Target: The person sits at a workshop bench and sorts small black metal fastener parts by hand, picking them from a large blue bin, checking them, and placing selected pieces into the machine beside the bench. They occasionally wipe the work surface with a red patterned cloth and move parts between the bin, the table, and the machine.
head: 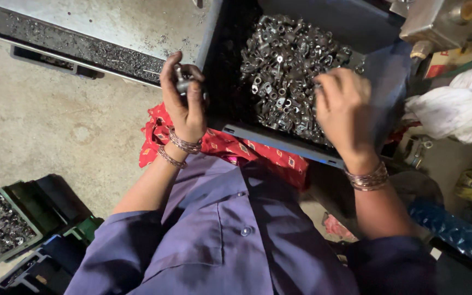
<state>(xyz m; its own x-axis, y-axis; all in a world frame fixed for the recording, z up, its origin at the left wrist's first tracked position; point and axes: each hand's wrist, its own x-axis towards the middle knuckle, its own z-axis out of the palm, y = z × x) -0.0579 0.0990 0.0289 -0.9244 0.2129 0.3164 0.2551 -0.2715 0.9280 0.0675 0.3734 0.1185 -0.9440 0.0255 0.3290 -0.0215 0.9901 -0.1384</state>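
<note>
**Hands sorting small metal parts over a dark bin**

Left hand is raised at the near-left corner of a dark metal bin, fingers curled around one small grey metal fitting, pinched between thumb and forefingers. Right hand lies palm down on a heap of metal fittings piled inside the bin; it is blurred, and whether its fingers are closed on any pieces cannot be told. Bangles circle both wrists. A red patterned cloth lies under the bin's near edge, against a purple shirt.

From this single head view, looking straight down, the concrete floor lies to the left. A green crate holding more fittings sits at lower left, well apart from the hands.

Likely risks: the held fitting sits right at the bin's edge, so a loose grip could drop it onto the floor rather than back into the heap. Parts in the pile look tangled and sharp-edged; the right hand pressing among them could get scraped, or bangles could snag. The bin seems to rest on the lap, so a shift could tip it.
</note>
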